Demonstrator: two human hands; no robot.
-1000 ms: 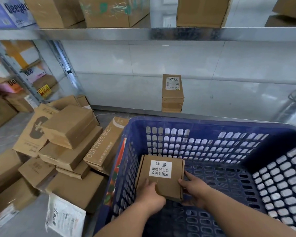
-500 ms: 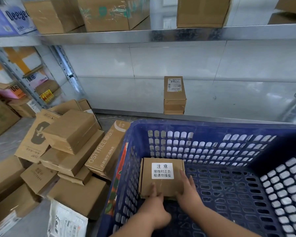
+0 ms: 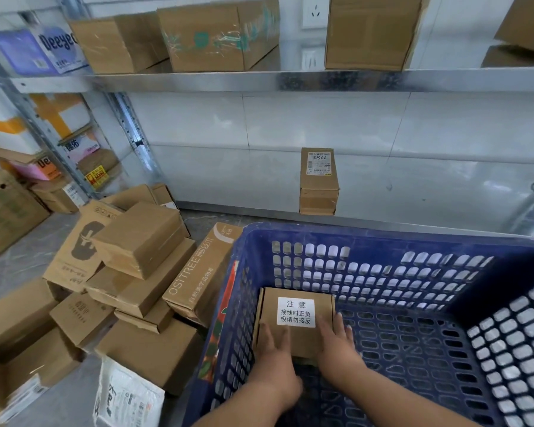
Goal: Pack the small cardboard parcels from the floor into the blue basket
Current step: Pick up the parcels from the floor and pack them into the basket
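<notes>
A small cardboard parcel with a white label lies flat on the floor of the blue basket, in its far left corner. My left hand rests on the parcel's near left edge, fingers flat on top. My right hand presses against its right side. Both hands are still in contact with it. A heap of brown cardboard parcels lies on the floor just left of the basket.
A white poly mailer lies at the heap's near edge. A tall labelled box stands on the low metal shelf behind the basket. More boxes sit on the upper shelf. Racking with cartons stands at the left.
The parcel was held tilted above the basket floor; it has been lowered flat into the far left corner. Both hands slid to its near edge and right side.
</notes>
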